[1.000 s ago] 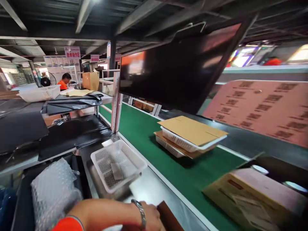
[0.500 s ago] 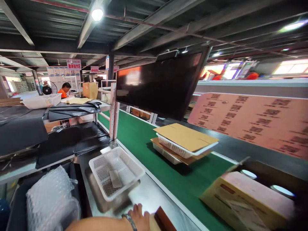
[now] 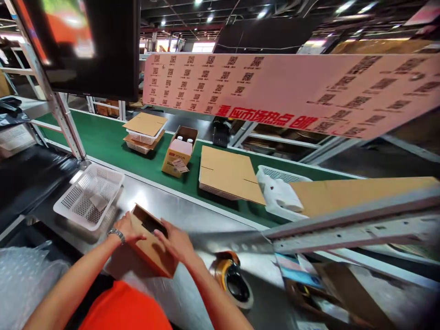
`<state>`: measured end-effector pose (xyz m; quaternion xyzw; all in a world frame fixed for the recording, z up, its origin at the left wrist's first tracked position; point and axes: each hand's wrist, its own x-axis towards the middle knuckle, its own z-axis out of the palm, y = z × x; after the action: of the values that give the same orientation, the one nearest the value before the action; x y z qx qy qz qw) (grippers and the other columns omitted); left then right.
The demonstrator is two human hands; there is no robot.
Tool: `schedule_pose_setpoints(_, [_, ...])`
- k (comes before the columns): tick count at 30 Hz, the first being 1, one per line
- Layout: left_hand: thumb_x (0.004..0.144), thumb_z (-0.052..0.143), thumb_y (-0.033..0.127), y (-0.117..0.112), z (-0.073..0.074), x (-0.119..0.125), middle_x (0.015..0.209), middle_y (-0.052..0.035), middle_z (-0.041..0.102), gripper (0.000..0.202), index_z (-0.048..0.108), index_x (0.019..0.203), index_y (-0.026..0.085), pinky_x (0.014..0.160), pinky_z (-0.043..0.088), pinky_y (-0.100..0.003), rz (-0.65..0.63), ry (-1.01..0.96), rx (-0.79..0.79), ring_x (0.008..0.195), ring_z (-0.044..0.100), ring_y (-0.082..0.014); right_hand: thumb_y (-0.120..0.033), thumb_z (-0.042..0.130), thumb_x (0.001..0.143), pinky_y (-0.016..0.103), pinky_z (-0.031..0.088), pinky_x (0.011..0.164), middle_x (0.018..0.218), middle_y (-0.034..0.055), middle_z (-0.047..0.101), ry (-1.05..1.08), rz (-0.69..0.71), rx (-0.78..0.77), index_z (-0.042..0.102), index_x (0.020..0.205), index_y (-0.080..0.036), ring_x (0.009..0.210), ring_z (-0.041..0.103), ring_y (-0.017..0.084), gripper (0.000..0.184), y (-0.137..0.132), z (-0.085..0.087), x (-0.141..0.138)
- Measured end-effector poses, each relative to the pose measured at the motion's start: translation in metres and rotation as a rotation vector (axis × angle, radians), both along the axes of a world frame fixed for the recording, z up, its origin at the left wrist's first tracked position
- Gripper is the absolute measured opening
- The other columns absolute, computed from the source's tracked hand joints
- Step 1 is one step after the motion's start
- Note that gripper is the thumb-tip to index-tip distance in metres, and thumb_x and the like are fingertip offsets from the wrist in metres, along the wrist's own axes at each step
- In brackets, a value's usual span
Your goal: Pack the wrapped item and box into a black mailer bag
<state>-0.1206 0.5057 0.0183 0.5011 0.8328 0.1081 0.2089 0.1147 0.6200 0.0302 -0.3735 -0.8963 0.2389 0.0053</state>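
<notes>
A small brown cardboard box [image 3: 146, 250] with an opening in its top stands on the metal worktop in front of me. My left hand [image 3: 126, 230] grips its left side, thumb lying across the top. On the right side of the box is my right hand [image 3: 177, 242], its fingers bent over the edge of the opening. What lies inside the box is too dark to make out. Left of the hands, a white perforated basket [image 3: 77, 201] holds a small pale packet [image 3: 98, 201]. A tape dispenser [image 3: 225, 270] with a yellowish roll sits to the right.
Beyond the worktop runs a green conveyor belt [image 3: 103, 142] carrying stacked baskets under cardboard [image 3: 146, 123], an open carton with white-capped bottles [image 3: 178, 158] and a flat carton [image 3: 227, 172]. A metal rail [image 3: 343, 224] crosses at right. Bubble wrap [image 3: 27, 284] lies lower left.
My view has swung right and down. The brown box, barely in view before beside my left hand, is now in front of me with both hands on it.
</notes>
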Motion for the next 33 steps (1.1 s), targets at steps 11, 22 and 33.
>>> schedule_pose_setpoints(11, [0.082,0.086,0.062,-0.033,-0.036,0.028,0.186,-0.0285,0.017,0.118,0.032,0.173,0.012,0.139,0.016,-0.068,-0.61,0.066,0.173,0.172,0.015,-0.0506,-0.076,0.078,0.079,0.073,0.018,0.136,0.185,0.0298,0.014,-0.11,0.122,0.127,0.036,0.175,-0.013,0.171,0.01,0.057,0.122,-0.05,-0.04,0.004])
schedule_pose_setpoints(22, [0.1,0.068,0.033,-0.023,-0.047,0.033,0.184,-0.0239,0.026,0.077,0.043,0.17,0.013,0.139,0.013,-0.071,-0.692,0.045,0.116,0.173,0.015,-0.0464,-0.068,0.035,0.112,0.057,0.032,0.137,0.179,0.0209,0.041,0.225,-0.056,0.145,0.048,0.168,-0.015,0.168,0.037,0.034,0.078,0.04,0.046,-0.036])
schedule_pose_setpoints(33, [0.105,0.064,0.038,-0.024,-0.05,0.035,0.18,-0.0218,0.039,0.07,0.048,0.168,0.014,0.14,0.018,-0.069,-0.67,-0.037,0.176,0.171,0.026,-0.0454,-0.049,0.052,0.113,0.041,0.059,0.094,0.111,0.0171,0.084,-0.005,-0.06,0.025,0.079,0.116,-0.015,0.104,0.079,0.031,0.044,0.029,-0.023,-0.158])
